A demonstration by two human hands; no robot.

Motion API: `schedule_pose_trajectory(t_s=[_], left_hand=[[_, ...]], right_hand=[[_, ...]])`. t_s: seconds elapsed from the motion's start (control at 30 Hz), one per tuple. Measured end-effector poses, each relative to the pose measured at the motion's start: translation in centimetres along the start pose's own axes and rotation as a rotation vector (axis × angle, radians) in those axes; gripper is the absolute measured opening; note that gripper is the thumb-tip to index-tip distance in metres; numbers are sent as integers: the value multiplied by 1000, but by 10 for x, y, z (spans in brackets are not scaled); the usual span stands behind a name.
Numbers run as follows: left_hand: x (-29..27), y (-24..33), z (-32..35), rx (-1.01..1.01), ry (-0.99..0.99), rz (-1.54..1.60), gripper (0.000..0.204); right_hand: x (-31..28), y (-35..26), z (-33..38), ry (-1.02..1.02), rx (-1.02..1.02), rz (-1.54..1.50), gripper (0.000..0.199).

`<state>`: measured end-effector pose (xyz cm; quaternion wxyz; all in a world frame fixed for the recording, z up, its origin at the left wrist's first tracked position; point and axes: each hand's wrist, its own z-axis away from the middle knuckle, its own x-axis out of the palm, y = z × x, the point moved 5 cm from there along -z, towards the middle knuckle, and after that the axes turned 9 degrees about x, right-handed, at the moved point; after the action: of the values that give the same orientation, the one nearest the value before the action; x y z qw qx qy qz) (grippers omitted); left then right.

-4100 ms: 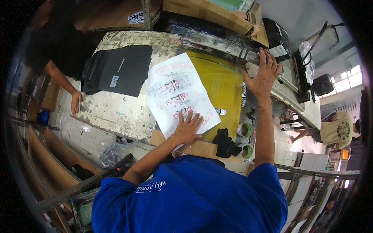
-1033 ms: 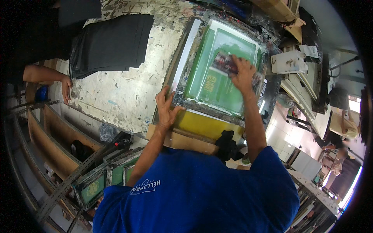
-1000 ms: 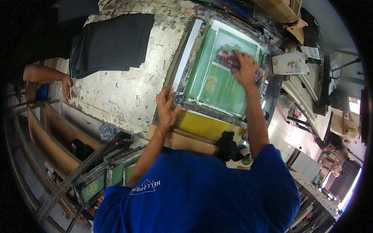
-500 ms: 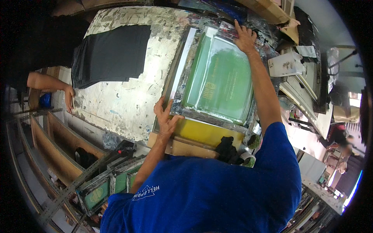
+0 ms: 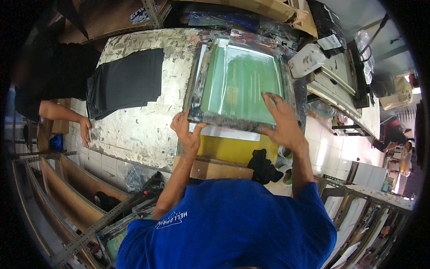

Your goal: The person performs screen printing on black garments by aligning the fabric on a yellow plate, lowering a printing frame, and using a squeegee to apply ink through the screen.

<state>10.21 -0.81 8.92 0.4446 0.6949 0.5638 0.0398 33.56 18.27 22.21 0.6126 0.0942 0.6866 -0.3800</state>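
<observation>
Reaching the near right corner of the green screen (image 5: pixel 242 76), the right hand (image 5: pixel 284 123) has come back from the far edge, where it lay half a second ago. Its fingers are spread over the mesh and its thumb lies apart at the near edge; whether it has hold of the frame I cannot tell. The left hand (image 5: pixel 187 132) remains at the near left corner, half closed, with the corner between thumb and fingers. More of the white sheet (image 5: pixel 224 131) now shows below the screen's near edge.

Most of that sheet is hidden beneath the screen, the right hand covers the near right corner, and glare washes out the print on the mesh.

Nearer the body come a yellow panel (image 5: pixel 233 148), a strip of cardboard (image 5: pixel 219 169) and a crumpled black cloth (image 5: pixel 262 167). To the left, black sheets (image 5: pixel 130 80) lie on the paint-worn table (image 5: pixel 134 134), a co-worker's hand (image 5: pixel 85 131) at its edge. A white container (image 5: pixel 307 60) stands just beyond the screen's right side.
</observation>
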Motion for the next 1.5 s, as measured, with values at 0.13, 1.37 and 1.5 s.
schedule_pose_trajectory(t_s=[0.13,1.37,1.5], left_hand=[[-11,51,-76,-11,68,22,60],[-26,19,78,-1145,-271,846,35],[-38,56,77,-886,-1291,411,19]], right_hand=[[-19,-19,24,217,178,468,87],[-91,-19,-10,572,0,332,76],[-92,-19,-9,576,-2,347,76]])
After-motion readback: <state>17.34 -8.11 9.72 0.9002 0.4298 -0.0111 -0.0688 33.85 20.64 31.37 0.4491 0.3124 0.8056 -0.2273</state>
